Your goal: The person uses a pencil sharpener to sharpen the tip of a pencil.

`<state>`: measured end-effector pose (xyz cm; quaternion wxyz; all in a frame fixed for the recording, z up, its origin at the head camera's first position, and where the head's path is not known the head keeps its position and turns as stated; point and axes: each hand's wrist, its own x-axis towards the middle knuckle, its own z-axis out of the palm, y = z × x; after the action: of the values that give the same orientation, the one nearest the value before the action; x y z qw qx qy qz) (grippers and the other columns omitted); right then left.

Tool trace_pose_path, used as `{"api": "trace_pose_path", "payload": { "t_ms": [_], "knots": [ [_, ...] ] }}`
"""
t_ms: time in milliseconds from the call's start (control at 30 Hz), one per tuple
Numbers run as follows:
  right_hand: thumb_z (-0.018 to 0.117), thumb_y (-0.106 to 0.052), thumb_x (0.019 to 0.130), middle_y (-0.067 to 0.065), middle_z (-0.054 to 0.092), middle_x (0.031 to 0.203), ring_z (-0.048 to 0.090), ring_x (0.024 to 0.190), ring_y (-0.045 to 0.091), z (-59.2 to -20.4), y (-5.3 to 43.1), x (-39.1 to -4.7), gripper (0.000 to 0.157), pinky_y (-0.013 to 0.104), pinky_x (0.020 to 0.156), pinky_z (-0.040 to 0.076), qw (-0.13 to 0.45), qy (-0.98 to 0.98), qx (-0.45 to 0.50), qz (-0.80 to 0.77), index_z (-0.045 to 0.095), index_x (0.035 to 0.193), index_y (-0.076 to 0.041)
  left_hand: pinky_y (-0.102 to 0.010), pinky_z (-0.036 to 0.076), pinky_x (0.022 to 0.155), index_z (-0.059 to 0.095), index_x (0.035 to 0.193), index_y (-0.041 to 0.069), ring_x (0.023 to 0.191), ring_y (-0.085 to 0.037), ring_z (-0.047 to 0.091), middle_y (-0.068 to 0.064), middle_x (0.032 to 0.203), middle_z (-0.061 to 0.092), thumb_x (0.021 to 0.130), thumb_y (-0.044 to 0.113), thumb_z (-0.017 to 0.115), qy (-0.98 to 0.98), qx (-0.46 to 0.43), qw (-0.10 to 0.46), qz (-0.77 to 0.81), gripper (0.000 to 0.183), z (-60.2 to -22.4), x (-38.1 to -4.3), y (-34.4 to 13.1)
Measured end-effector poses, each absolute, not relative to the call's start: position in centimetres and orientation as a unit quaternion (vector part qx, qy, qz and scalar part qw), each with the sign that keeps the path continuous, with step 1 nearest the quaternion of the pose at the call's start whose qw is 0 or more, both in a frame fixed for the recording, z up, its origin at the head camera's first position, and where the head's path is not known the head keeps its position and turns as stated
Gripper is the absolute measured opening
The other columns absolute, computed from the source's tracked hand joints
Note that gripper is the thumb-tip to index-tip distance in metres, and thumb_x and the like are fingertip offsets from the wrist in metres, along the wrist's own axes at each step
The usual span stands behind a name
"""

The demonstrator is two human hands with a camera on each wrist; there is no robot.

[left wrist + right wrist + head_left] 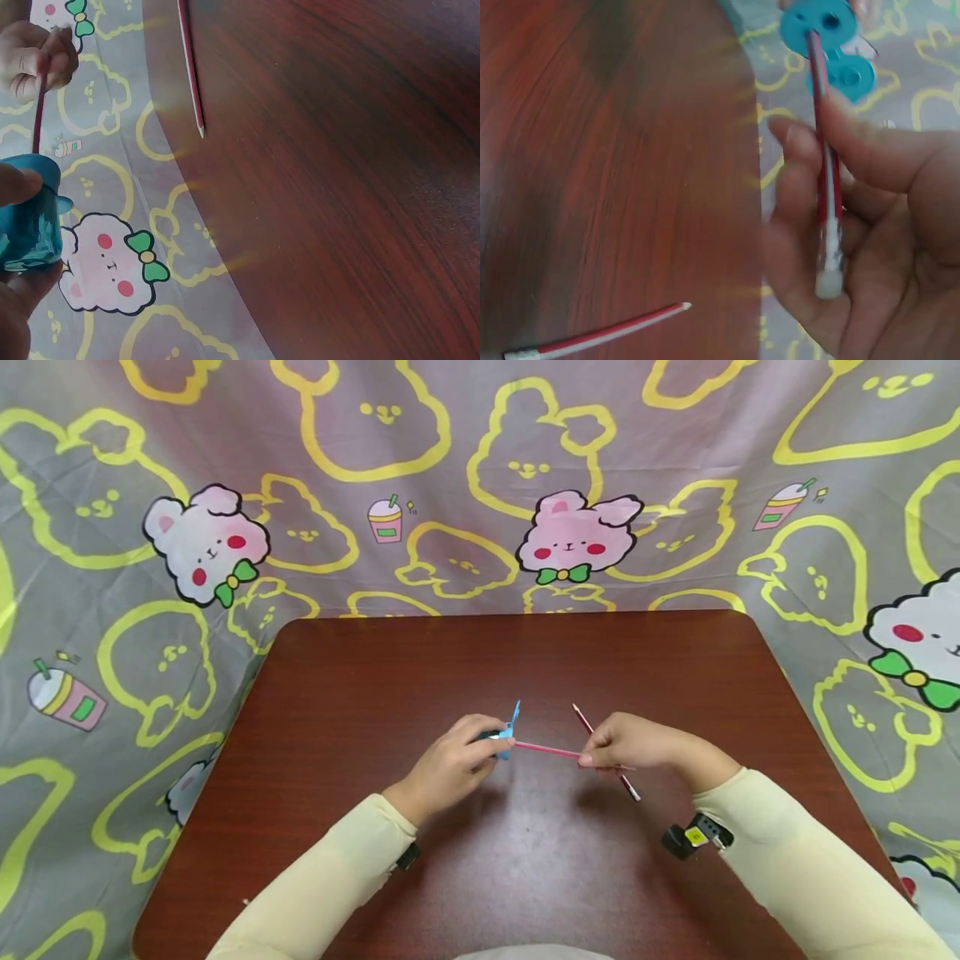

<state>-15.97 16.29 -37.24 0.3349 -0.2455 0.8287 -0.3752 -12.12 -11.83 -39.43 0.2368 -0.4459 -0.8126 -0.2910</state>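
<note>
Two bare hands at work above a dark reddish-brown table (375,677). Left hand (453,764): fingers and thumb clamped on a small translucent blue sharpener (34,229), which is held up off the tabletop, near its middle; the thumb presses the near edge of its upper part. Hinged lid (859,79), same blue, swung out to one side, away from the person in the head view. Right hand (637,743): thumb and forefinger pinched together on a red-and-white striped pencil (547,749), the other fingers loosely bent behind it. Held pencil spans the gap between the hands — front end at the holed face of the sharpener, white eraser (829,284) end back toward the right palm. Whether the tip sits inside an opening: cannot tell. Second pencil (600,333), similar red-and-white stripes, lies flat on the table, passing under the right hand in the head view; pale pointed end toward the far side, eraser end nearer the person. Both forearms in cream sleeves (817,860); black wrist device (693,835) at the right wrist. Behind the table — grey cloth (450,443) printed with yellow outlines, bunny faces and pink cups.
</note>
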Motion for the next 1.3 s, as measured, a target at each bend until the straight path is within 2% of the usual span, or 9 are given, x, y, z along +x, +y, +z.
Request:
{"api": "trace_pose_path", "payload": {
  "t_ms": [133,300,533,700,867,967,1067,1167,1300],
  "knots": [
    [0.061,-0.038,0.083,0.005,0.065,0.094,0.057,0.082,0.017,-37.2,15.9,-15.3,0.039,0.034,0.072,0.049,0.191,0.901,-0.260,-0.290,0.065,0.107,-0.007,-0.024,0.044,0.088,0.067,0.101,0.008,0.100,-0.020,0.052,-0.008,0.105,0.057,0.072,-0.004,0.065,-0.826,-0.414,0.236,-0.300,0.032,-39.5,-12.4,-11.9],
    [0.061,-0.055,0.076,0.008,0.050,0.126,0.046,0.114,0.025,-36.9,15.7,-14.2,0.072,0.046,0.089,0.042,0.025,0.942,-0.252,-0.220,0.046,0.132,-0.013,-0.025,0.044,0.088,0.067,0.101,0.008,0.099,-0.020,0.052,-0.007,0.104,0.058,0.071,-0.003,0.064,-0.827,-0.398,0.239,-0.317,0.032,-39.4,-12.8,-11.8],
    [0.075,-0.031,0.068,0.011,0.052,0.122,0.047,0.112,0.030,-37.3,15.6,-14.2,0.062,0.049,0.091,0.039,-0.267,0.878,-0.360,-0.166,0.055,0.123,-0.010,-0.024,0.044,0.087,0.067,0.101,0.008,0.099,-0.020,0.052,-0.007,0.105,0.057,0.073,-0.002,0.065,-0.830,-0.387,0.232,-0.327,0.030,-39.0,-12.8,-11.7],
    [0.061,-0.026,0.083,0.013,0.058,0.116,0.053,0.106,0.033,-37.9,15.5,-14.1,0.037,0.052,0.088,0.041,-0.363,0.830,-0.391,-0.161,0.061,0.115,-0.008,-0.022,0.043,0.087,0.067,0.103,0.008,0.100,-0.019,0.051,-0.006,0.106,0.057,0.073,-0.001,0.066,-0.834,-0.370,0.223,-0.343,0.032,-38.6,-12.8,-11.6],
    [0.051,-0.014,0.090,0.011,0.063,0.089,0.059,0.079,0.029,-38.4,15.1,-14.0,0.022,0.043,0.070,0.050,-0.431,0.790,-0.403,-0.165,0.068,0.099,-0.004,-0.020,0.046,0.083,0.066,0.105,0.007,0.101,-0.018,0.051,-0.006,0.107,0.056,0.071,-0.003,0.067,-0.833,-0.358,0.207,-0.367,0.035,-38.3,-12.7,-11.6],
    [0.055,-0.006,0.084,0.007,0.058,0.075,0.055,0.065,0.024,-38.7,15.0,-14.0,0.016,0.034,0.053,0.047,-0.447,0.781,-0.401,-0.169,0.070,0.090,-0.003,-0.020,0.047,0.081,0.066,0.105,0.008,0.101,-0.017,0.050,-0.006,0.107,0.056,0.071,-0.003,0.068,-0.833,-0.352,0.195,-0.378,0.036,-38.3,-12.7,-11.6],
    [0.061,-0.003,0.077,0.002,0.053,0.070,0.051,0.061,0.019,-38.8,14.9,-13.8,0.011,0.029,0.044,0.042,-0.407,0.805,-0.392,-0.180,0.070,0.084,-0.005,-0.019,0.047,0.080,0.067,0.105,0.007,0.101,-0.017,0.051,-0.006,0.107,0.056,0.071,-0.002,0.069,-0.833,-0.351,0.191,-0.382,0.035,-38.3,-12.6,-11.6],
    [0.069,-0.003,0.071,-0.002,0.049,0.067,0.047,0.061,0.013,-38.6,15.0,-13.6,0.011,0.025,0.044,0.041,-0.310,0.849,-0.376,-0.207,0.071,0.081,-0.007,-0.019,0.047,0.081,0.067,0.104,0.007,0.100,-0.018,0.052,-0.007,0.106,0.057,0.070,-0.002,0.069,-0.833,-0.361,0.199,-0.368,0.035,-38.5,-12.5,-11.6],
    [0.075,-0.008,0.069,-0.008,0.048,0.065,0.043,0.058,0.006,-37.9,15.3,-13.7,0.010,0.021,0.048,0.039,-0.120,0.890,-0.345,-0.274,0.072,0.079,-0.009,-0.021,0.046,0.084,0.068,0.101,0.008,0.099,-0.019,0.052,-0.008,0.104,0.057,0.070,-0.003,0.068,-0.832,-0.388,0.222,-0.329,0.033,-38.9,-12.4,-11.8]
  ]
}}
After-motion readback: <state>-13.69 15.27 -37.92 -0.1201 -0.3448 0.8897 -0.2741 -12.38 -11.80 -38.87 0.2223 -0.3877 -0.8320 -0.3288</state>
